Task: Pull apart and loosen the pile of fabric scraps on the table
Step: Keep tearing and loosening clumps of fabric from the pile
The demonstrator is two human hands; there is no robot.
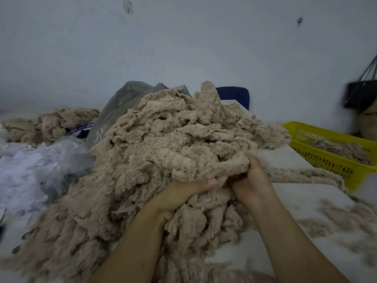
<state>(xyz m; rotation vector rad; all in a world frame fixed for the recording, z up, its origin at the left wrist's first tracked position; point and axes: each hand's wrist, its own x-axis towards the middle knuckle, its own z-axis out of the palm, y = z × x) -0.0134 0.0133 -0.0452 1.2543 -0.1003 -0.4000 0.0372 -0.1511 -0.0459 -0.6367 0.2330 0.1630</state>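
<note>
A big tangled pile of beige fabric scraps [173,135] covers the middle of the white table [302,201]. My left hand [181,195] grips a clump at the pile's near side, its thumb laid across the fabric. Close beside it, my right hand [251,180] holds the same lifted clump, with its fingers buried in the scraps. Loose strands hang down between my forearms. A long strip [302,174] trails to the right from the pile.
A yellow plastic basket [330,160] with some scraps stands at the right. White plastic bags [30,170] lie at the left, a grey bag [126,99] behind the pile, and a smaller scrap heap [49,123] at the far left. A dark bag [361,92] hangs on the wall.
</note>
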